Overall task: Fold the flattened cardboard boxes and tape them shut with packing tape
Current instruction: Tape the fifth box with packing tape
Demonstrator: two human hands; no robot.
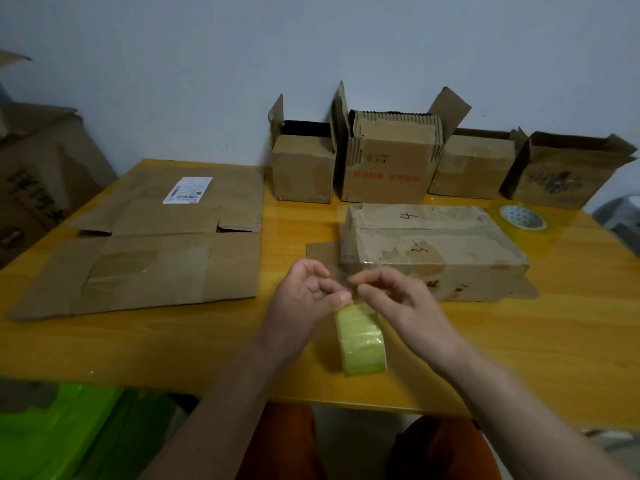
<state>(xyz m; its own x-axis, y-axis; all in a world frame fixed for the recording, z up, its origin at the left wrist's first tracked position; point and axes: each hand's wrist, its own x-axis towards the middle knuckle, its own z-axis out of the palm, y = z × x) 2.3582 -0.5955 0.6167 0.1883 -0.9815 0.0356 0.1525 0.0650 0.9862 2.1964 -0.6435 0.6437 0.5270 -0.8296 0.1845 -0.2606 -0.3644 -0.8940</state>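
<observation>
Here, both hands pinching tape roll, folded box just beyond

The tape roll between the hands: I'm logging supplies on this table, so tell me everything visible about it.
The tape roll is a yellowish-green, glossy, translucent packing tape wound in a thick band. It stands on edge at the near middle of the yellow table, its outer face toward the camera, its core hidden. The left hand holds its top with the thumb on it, while the right hand pinches the clear free end just above it.
</observation>
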